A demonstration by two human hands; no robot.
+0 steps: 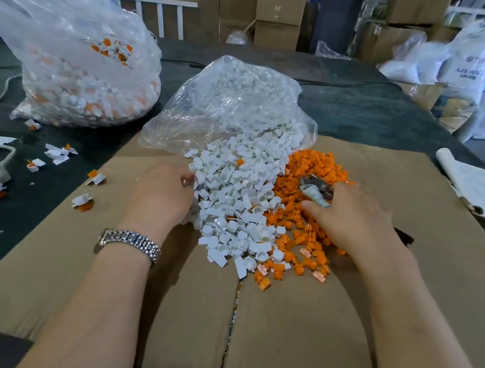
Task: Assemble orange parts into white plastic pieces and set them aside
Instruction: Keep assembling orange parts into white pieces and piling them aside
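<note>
Cardboard (375, 296) under bag (231, 98) spilling white pieces (231, 207)

cardboard sheet (292, 331): matt brown, creased | white pieces (231, 213) on it: smooth plastic | orange parts (305, 239) beside them: matt plastic | bag (231, 101) behind: clear glossy film | watch band (130, 244): shiny metal | table (354, 109): dark, rough cloth-like

Single view only, head-mounted, wide-angle. It looks forward and steeply down over both forearms onto a flattened cardboard sheet (292, 331) on a dark table (355, 106). The near work area fills the lower frame at close range; stacked cartons (279, 8) stand far off along the top. Edges curve visibly.
</note>
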